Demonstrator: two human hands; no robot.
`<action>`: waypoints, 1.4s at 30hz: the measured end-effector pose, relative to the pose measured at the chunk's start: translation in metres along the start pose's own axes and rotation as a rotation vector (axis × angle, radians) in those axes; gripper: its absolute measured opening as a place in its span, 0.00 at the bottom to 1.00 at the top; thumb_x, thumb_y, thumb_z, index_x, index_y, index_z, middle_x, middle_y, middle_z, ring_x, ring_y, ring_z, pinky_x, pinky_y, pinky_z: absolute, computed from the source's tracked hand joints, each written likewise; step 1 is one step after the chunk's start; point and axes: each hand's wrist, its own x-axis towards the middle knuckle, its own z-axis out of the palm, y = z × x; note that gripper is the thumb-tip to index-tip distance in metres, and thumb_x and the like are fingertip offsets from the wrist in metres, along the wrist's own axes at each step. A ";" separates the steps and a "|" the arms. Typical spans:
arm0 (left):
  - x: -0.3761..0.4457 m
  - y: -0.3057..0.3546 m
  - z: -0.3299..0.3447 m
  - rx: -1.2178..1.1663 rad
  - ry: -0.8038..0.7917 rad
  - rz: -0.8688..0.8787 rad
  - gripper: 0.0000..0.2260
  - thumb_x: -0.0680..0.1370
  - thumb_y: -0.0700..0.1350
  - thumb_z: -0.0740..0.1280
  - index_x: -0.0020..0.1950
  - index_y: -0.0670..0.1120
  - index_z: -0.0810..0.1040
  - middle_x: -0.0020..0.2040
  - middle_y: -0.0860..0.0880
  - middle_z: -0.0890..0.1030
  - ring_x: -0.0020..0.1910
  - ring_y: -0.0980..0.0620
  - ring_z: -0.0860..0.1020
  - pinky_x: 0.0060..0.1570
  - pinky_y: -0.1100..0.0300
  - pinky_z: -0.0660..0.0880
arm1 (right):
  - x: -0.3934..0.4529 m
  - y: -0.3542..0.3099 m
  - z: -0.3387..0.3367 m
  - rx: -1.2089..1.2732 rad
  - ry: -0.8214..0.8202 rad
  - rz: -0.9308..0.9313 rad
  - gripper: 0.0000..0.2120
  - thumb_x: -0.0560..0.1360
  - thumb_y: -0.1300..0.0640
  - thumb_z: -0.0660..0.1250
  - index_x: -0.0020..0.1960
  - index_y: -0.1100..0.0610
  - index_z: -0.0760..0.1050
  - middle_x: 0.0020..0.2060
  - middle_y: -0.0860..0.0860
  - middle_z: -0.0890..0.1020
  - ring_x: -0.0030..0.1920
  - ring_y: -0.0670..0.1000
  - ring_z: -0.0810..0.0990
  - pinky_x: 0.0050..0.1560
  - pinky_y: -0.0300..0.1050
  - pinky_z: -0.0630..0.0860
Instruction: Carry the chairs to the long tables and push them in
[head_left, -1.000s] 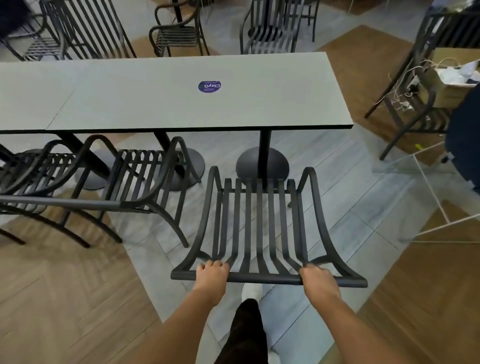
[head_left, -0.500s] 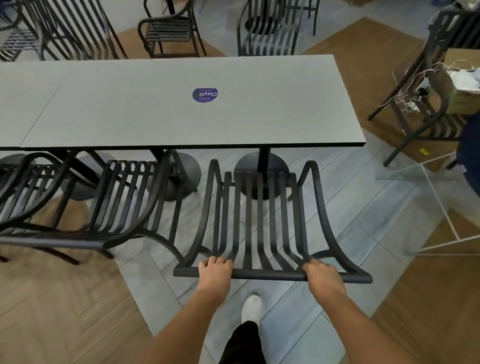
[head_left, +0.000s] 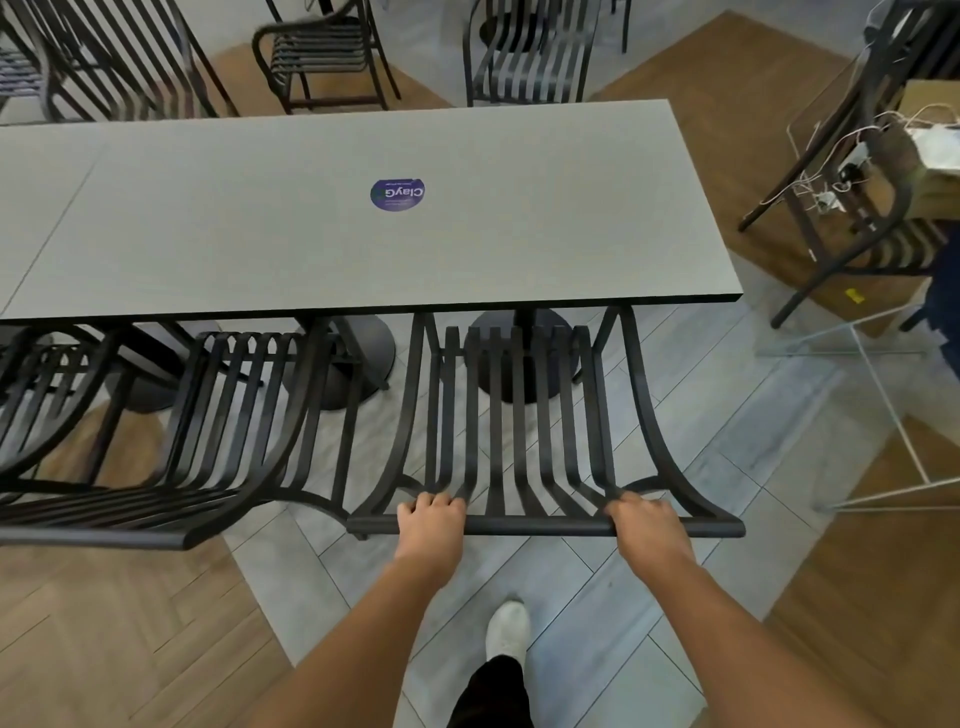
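A black slatted metal chair (head_left: 519, 415) stands in front of me, its seat partly hidden under the near edge of the long grey table (head_left: 311, 234). My left hand (head_left: 430, 514) grips the chair's top back rail left of centre. My right hand (head_left: 644, 519) grips the same rail right of centre. A round purple sticker (head_left: 398, 194) lies on the tabletop. Two more black chairs (head_left: 234, 415) sit tucked under the table to the left of mine.
Round table bases (head_left: 519, 358) stand under the table ahead of the chair. More black chairs (head_left: 530, 57) are beyond the table. At right, another chair (head_left: 857, 208) carries a cardboard box with white cables, and a white wire frame (head_left: 893, 415) stands on the floor. My white shoe (head_left: 508, 629) is below.
The chair has moved forward toward the table, and its seat front now sits under the table edge. Both hands keep their grip on the back rail, and I have stepped closer.
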 end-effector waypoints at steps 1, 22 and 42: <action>0.002 0.000 -0.002 -0.001 -0.002 0.002 0.24 0.80 0.37 0.67 0.76 0.50 0.70 0.73 0.48 0.72 0.74 0.44 0.67 0.75 0.43 0.61 | 0.003 0.000 0.000 -0.003 -0.002 -0.001 0.18 0.78 0.65 0.63 0.63 0.49 0.79 0.56 0.49 0.80 0.55 0.51 0.80 0.60 0.47 0.71; -0.002 0.020 -0.039 -0.315 0.066 0.111 0.27 0.83 0.69 0.52 0.64 0.52 0.78 0.56 0.52 0.81 0.56 0.50 0.79 0.61 0.50 0.76 | -0.011 0.026 -0.036 0.762 -0.197 0.074 0.32 0.70 0.30 0.70 0.66 0.48 0.78 0.55 0.46 0.79 0.59 0.50 0.76 0.62 0.47 0.75; 0.068 0.318 -0.136 -0.371 0.068 0.163 0.14 0.86 0.53 0.60 0.63 0.49 0.80 0.53 0.50 0.84 0.50 0.50 0.81 0.56 0.51 0.80 | 0.044 0.335 -0.050 0.619 -0.174 0.092 0.19 0.79 0.38 0.64 0.58 0.52 0.79 0.52 0.48 0.83 0.51 0.49 0.80 0.51 0.44 0.76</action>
